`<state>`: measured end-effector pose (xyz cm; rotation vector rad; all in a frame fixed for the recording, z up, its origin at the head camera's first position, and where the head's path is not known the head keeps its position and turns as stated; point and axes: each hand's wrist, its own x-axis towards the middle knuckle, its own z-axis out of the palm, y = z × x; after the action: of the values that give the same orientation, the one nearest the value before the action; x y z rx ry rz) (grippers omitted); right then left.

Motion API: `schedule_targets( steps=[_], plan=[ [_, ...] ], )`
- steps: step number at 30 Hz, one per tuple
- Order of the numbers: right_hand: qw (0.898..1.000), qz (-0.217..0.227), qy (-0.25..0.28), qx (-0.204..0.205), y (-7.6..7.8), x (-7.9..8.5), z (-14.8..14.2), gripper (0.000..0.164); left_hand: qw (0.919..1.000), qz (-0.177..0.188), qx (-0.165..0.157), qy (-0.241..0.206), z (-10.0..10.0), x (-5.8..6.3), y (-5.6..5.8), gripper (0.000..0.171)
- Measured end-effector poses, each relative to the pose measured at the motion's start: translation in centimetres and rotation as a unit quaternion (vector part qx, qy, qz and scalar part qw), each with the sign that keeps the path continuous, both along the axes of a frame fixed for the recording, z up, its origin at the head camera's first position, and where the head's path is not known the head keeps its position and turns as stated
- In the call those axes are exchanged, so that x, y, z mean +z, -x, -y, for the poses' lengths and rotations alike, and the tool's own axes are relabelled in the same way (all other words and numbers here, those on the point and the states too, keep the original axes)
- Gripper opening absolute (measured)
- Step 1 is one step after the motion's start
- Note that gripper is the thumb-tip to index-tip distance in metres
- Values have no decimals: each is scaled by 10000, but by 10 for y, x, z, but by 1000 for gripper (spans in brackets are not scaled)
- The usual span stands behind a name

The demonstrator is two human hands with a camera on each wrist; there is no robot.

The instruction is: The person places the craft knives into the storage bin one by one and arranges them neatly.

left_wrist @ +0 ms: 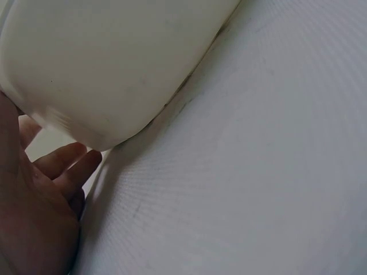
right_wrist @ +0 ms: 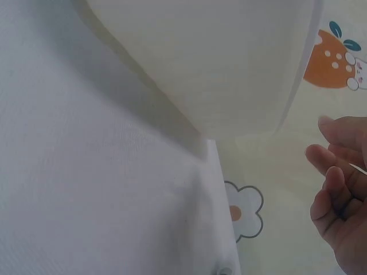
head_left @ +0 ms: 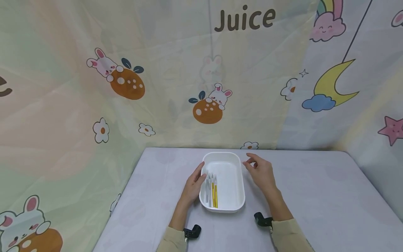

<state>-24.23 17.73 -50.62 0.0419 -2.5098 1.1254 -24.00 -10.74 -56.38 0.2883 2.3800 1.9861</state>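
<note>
White, on the counter (head_left: 315, 189), the tray (head_left: 230, 187) could skew and set its pens (head_left: 213, 196) rolling if your left hand (head_left: 192, 185), gripping the tray on the left, pulls alone while your right hand (head_left: 262, 172), loosely curled and empty, hangs just beside it.

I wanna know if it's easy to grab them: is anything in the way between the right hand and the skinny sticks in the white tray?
Only the right wall of the white tray stands between the right hand and the skinny sticks. Nothing visible blocks the way over it; the left hand is at the opposite rim.
</note>
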Motion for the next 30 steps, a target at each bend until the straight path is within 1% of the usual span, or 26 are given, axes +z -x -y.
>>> schedule_targets(
  steps=[4, 11, 15, 21, 30],
  plan=[
    [9999, 69, -90, -115, 1, -1, -3, 39, 10000, 34, -29, -59, 0, 0, -1, 53],
    [9998, -35, -148, -129, 3, -3, -13, 36, 10000, 23, -18, -59, 0, -1, 0, 53],
    [9998, 107, -108, -143, 2, -3, -19, 34, 10000, 41, -11, -31, 0, -1, 0, 54],
    [9995, 188, -143, -193, 4, -6, -30, 33, 9999, 89, 45, -38, -1, -2, 1, 53],
    [9983, 472, -61, -322, 3, -6, -39, 33, 10000, 74, 9, -31, -1, -1, 0, 55]
  ],
)
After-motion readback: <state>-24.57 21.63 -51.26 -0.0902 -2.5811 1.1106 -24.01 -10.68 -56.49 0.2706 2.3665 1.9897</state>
